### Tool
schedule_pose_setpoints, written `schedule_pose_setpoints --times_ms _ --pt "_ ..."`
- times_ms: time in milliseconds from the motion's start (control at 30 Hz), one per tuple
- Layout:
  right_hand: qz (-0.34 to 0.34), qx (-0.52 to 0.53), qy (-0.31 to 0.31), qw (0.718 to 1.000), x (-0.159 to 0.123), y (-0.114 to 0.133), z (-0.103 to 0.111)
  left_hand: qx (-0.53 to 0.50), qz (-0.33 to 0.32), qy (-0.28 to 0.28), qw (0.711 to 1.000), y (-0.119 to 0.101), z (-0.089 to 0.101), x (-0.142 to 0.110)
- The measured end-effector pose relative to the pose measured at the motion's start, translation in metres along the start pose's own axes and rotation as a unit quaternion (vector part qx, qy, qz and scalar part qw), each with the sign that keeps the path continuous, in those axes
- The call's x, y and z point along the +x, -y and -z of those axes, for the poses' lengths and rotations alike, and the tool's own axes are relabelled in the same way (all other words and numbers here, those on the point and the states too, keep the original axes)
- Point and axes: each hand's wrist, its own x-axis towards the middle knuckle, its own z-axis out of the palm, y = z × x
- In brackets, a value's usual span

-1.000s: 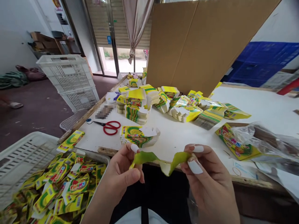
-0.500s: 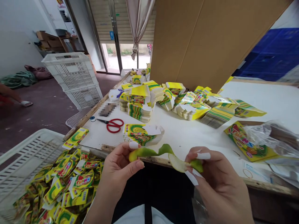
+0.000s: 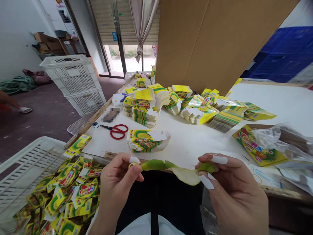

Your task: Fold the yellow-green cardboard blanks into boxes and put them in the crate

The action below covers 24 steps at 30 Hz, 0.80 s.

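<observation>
A long green strip of citrus peel point(image 3: 187, 176), pale on its inner side, stretches between my hands above my lap at the table's front edge. Its left end is pinched between the thumb and forefinger of my left hand point(image 3: 119, 179). My right hand point(image 3: 234, 186) grips the other end with its fingertips. White coverings, like tape or paper, are on several fingertips of both hands. Just beyond the peel lies a fanned stack of flat yellow-green cartons point(image 3: 148, 140). Red-handled scissors point(image 3: 118, 131) rest to the left of that stack.
At lower left, a white plastic crate point(image 3: 36, 150) holds many small filled cartons point(image 3: 85, 189). More carton stacks point(image 3: 144, 116) line the table's back, before a large cardboard sheet point(image 3: 195, 42). An open carton box point(image 3: 259, 147) with clear plastic stands at right. Stacked white crates point(image 3: 73, 78) stand on the floor.
My hands have moved farther apart, the left one leftward. The peel strip between them is pulled straighter and flatter. The view has shifted slightly.
</observation>
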Motion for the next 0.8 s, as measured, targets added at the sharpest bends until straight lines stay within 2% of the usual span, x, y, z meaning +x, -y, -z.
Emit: schedule_pose_setpoints --times_ms 167,333,433,633,700,800 --pt "0.0 0.014 0.017 1.0 0.003 -0.005 0.005 -0.051 0.04 0.021 0.998 0.0 0.001 0.002" --pt "-0.044 0.029 0.008 0.999 0.002 0.0 0.004 -0.154 0.122 0.065 0.978 -0.005 0.001 0.004" --pt "-0.06 0.045 0.004 0.997 0.002 0.005 0.004 -0.175 0.136 0.076 0.972 -0.013 0.001 0.0" --pt "-0.037 0.128 0.082 0.988 0.0 0.008 0.003 -0.167 0.082 0.094 0.978 -0.024 -0.008 -0.017" --pt "-0.038 0.132 0.108 0.985 -0.003 0.006 -0.002 -0.138 0.061 0.108 0.983 -0.018 -0.01 -0.019" --pt "-0.02 0.123 0.15 0.981 -0.009 -0.001 -0.014 -0.079 0.0 0.174 0.982 -0.003 -0.012 -0.019"
